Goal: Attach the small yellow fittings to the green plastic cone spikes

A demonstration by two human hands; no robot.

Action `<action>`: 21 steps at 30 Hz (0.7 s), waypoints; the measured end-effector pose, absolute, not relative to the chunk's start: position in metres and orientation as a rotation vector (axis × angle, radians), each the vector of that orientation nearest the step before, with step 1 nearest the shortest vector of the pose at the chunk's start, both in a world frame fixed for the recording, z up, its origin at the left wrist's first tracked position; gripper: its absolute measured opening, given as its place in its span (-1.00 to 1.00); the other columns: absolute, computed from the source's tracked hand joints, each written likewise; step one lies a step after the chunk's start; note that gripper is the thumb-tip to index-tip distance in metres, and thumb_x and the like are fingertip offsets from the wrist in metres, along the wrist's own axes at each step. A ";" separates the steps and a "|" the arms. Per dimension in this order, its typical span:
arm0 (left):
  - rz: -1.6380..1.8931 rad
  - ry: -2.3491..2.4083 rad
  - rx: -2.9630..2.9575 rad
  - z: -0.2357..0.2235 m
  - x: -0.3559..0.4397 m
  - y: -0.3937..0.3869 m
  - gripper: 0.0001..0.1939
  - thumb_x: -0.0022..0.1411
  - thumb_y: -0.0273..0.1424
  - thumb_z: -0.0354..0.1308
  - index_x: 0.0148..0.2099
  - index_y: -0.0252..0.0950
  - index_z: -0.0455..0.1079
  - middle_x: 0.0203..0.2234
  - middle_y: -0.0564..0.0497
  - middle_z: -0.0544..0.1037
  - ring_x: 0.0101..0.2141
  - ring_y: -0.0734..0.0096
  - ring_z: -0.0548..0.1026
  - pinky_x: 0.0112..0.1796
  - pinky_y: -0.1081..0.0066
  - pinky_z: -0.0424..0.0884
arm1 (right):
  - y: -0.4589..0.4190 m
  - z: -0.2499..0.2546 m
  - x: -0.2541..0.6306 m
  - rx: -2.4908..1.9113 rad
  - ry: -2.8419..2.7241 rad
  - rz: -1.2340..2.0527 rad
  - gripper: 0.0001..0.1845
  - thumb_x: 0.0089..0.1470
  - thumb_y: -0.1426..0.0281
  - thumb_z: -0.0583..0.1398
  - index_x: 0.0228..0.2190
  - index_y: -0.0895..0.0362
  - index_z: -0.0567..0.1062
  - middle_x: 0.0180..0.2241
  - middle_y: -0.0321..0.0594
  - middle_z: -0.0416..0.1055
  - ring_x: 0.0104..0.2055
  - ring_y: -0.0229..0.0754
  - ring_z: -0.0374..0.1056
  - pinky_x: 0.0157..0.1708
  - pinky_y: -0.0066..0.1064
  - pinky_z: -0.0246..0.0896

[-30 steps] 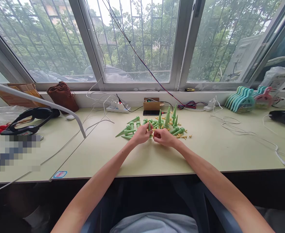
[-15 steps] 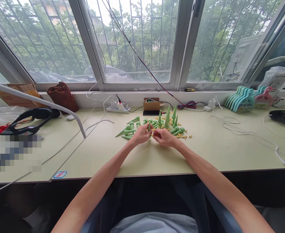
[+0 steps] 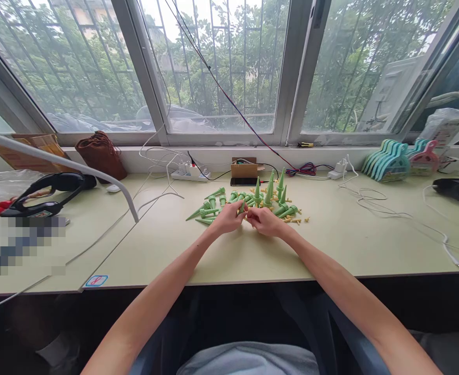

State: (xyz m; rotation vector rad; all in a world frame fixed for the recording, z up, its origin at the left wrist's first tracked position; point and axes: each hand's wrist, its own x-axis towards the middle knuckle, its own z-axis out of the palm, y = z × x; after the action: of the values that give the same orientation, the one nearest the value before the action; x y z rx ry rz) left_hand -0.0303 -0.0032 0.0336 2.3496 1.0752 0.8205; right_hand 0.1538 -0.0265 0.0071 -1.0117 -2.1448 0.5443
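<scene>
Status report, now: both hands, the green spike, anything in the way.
Left hand gripping green spike. Right hand close beside it, grip unclear. Other green spikes and yellow pieces crowd close beyond the hands.

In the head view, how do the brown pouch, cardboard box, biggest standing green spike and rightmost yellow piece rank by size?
As they look, largest first:
1. Brown pouch
2. Cardboard box
3. Biggest standing green spike
4. Rightmost yellow piece

Green spikes [image 3: 269,192], yellow pieces [image 3: 292,220], pale yellowish desk [image 3: 221,263], brown pouch [image 3: 101,159]
</scene>
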 end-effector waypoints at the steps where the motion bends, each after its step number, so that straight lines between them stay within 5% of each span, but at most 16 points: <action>1: 0.825 1.075 2.349 0.033 -0.030 -0.003 -0.89 0.17 -0.41 0.04 -0.26 -0.27 0.38 -0.60 0.10 0.37 -0.51 0.43 0.31 -0.39 0.41 0.26 | -0.027 0.007 0.154 -1.014 -2.144 0.542 -0.92 0.09 0.46 0.08 -0.44 0.14 0.36 -0.52 -0.31 0.37 -0.50 -0.31 0.18 -0.44 -0.46 0.05; 13: 0.899 1.161 2.275 0.035 -0.027 -0.002 -0.91 0.18 -0.40 0.05 -0.27 -0.27 0.35 -0.50 0.07 0.46 -0.53 0.47 0.30 -0.42 0.41 0.25 | -0.025 0.007 0.153 -1.074 -2.116 0.537 -0.86 0.12 0.38 0.13 -0.26 0.15 0.41 -0.55 -0.36 0.35 -0.53 -0.30 0.20 -0.43 -0.45 0.08; 21: 0.913 1.127 2.259 0.033 -0.026 -0.002 -0.93 0.19 -0.39 0.08 -0.29 -0.28 0.35 -0.50 0.05 0.46 -0.51 0.45 0.35 -0.39 0.40 0.29 | -0.026 0.011 0.152 -1.061 -2.165 0.480 -0.79 0.19 0.40 0.06 -0.47 0.15 0.36 -0.55 -0.32 0.30 -0.51 -0.30 0.13 -0.43 -0.45 0.01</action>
State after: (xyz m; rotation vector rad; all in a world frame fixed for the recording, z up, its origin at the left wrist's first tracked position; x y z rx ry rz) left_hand -0.0265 -0.0023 0.0334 2.2586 1.1269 0.9131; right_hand 0.1525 -0.0264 0.0107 -1.0610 -2.1649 0.4802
